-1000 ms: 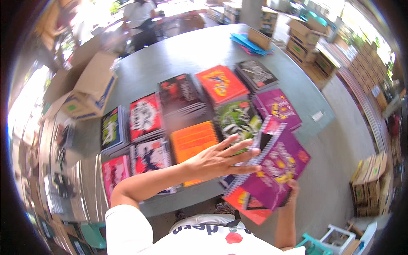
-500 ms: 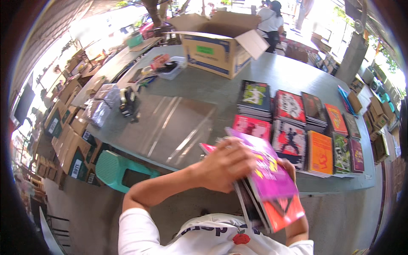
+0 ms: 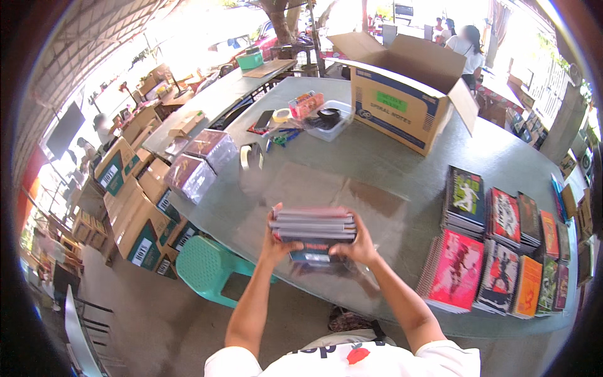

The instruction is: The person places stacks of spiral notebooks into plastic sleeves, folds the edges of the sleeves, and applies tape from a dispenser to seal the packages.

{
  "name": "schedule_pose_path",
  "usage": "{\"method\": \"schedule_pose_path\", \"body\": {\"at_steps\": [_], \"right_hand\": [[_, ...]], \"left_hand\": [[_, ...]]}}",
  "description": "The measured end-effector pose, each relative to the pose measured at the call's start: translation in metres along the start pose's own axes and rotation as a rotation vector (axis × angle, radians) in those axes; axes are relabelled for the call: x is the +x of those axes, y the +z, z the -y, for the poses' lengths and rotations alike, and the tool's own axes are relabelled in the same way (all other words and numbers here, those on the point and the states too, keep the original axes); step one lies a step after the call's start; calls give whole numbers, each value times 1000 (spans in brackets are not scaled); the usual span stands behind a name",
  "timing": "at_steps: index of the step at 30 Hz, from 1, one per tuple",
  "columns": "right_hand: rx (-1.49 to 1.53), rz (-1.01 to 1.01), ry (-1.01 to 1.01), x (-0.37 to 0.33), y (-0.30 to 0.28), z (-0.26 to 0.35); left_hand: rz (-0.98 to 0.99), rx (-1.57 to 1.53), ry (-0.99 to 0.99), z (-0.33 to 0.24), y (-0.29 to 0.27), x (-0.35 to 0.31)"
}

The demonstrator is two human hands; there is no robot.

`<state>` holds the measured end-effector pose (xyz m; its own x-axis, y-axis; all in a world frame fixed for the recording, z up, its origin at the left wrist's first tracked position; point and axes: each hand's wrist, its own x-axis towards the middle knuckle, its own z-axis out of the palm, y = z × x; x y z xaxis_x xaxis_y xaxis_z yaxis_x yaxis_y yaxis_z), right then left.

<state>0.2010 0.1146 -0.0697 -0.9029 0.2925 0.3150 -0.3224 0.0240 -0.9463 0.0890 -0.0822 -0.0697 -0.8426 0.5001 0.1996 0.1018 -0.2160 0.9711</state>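
Between my two hands is a stack of notebooks (image 3: 314,227), held by its ends with the page edges showing and a dark cover facing me. My left hand (image 3: 275,245) grips one end and my right hand (image 3: 357,244) the other, thumbs on the near side. Below and behind the stack, clear plastic sheets (image 3: 308,182) lie flat on the grey table (image 3: 251,217). To the right stand piles of spiral notebooks, among them a pink one (image 3: 453,269), a green-and-black one (image 3: 465,196), a red one (image 3: 505,212) and an orange one (image 3: 529,286).
An open cardboard box (image 3: 396,103) stands at the back of the table. Left of it are a plastic tub (image 3: 330,125) and a tape dispenser (image 3: 252,160). Plastic-wrapped packs (image 3: 191,176) sit at the left edge. A teal stool (image 3: 210,267) and cartons (image 3: 135,213) stand beside the table.
The notebooks, loosely held with a purple one on top before, are now squared into a stack and moved left over the plastic sheets. Both hands now grip its ends. The view has turned left.
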Motion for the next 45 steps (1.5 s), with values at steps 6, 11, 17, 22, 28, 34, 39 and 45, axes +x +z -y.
{"method": "schedule_pose_path", "body": {"at_steps": [6, 11, 17, 22, 28, 34, 39, 45], "right_hand": [[109, -196, 98, 19, 40, -38], [102, -198, -101, 26, 41, -29], [-7, -353, 65, 23, 60, -16], [-174, -437, -70, 2, 64, -17], [-197, -594, -2, -13, 86, -11], [-306, -583, 30, -13, 89, 8], [-276, -428, 87, -6, 77, 13], [-190, -383, 145, -13, 70, -4]], "left_hand": [[6, 56, 8, 28, -37, 14], [179, -72, 53, 5, -50, 37], [331, 188, 126, 15, -63, 55], [615, 361, 264, 17, -87, 68], [647, 334, 297, 26, -87, 66], [626, 228, 206, 39, -87, 60], [586, 186, 154, 33, -81, 55], [622, 145, 134, 31, -80, 58]]}}
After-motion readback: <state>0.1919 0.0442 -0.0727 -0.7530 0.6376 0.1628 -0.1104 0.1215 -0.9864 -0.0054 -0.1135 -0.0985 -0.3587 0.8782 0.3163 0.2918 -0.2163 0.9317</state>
